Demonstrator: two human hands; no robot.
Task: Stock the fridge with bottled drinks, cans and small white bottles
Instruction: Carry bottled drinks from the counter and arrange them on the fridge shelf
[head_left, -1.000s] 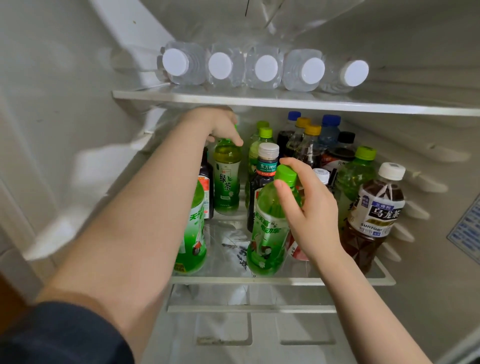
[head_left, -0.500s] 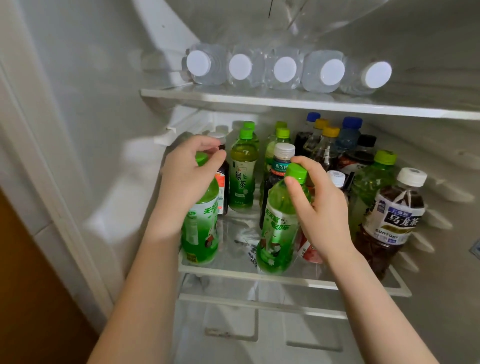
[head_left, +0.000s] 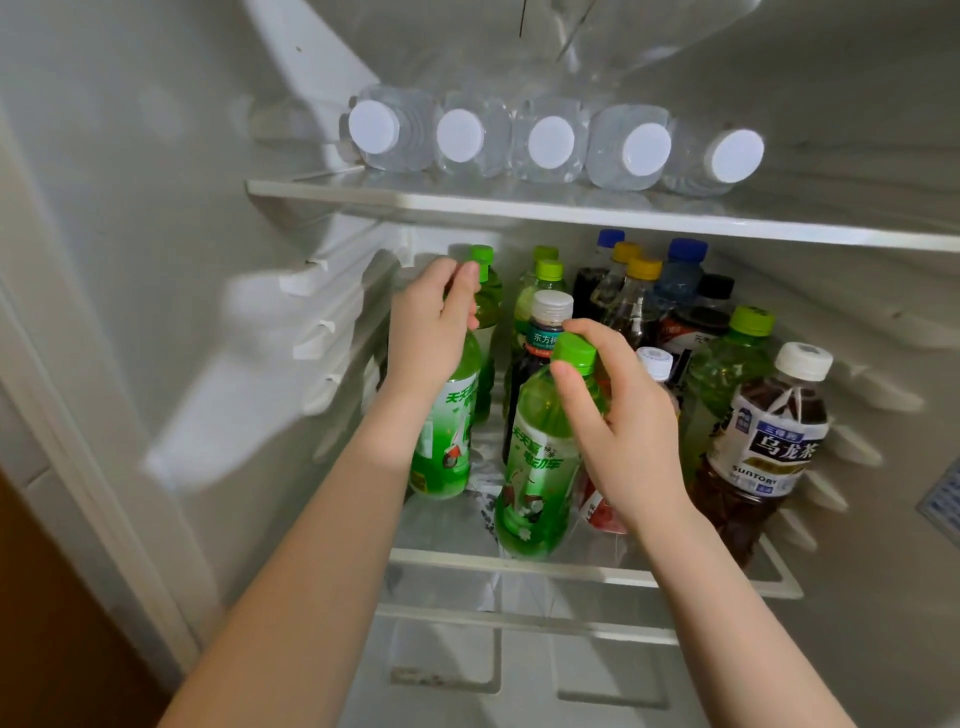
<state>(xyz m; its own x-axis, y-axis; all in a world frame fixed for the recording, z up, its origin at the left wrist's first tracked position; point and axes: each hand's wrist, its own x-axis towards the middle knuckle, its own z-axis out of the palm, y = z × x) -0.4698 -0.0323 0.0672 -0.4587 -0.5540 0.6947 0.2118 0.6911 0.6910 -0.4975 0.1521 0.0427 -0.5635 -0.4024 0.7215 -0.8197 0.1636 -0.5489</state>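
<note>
My left hand (head_left: 431, 332) grips the neck of the left green bottle (head_left: 444, 447), left of centre; my right hand (head_left: 628, 421) pinches the cap of the front green bottle (head_left: 537, 467), mid-frame. Both stand on the glass shelf (head_left: 597, 571), caps up, long axes near vertical

A home kitchen — open fridge (head_left: 156, 260), glass shelves (head_left: 571, 213) of bottled drinks (head_left: 763, 447).

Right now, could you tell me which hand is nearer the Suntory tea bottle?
Right. The right hand grips a green bottle left of the tea bottle; the left hand holds another farther left.
</note>
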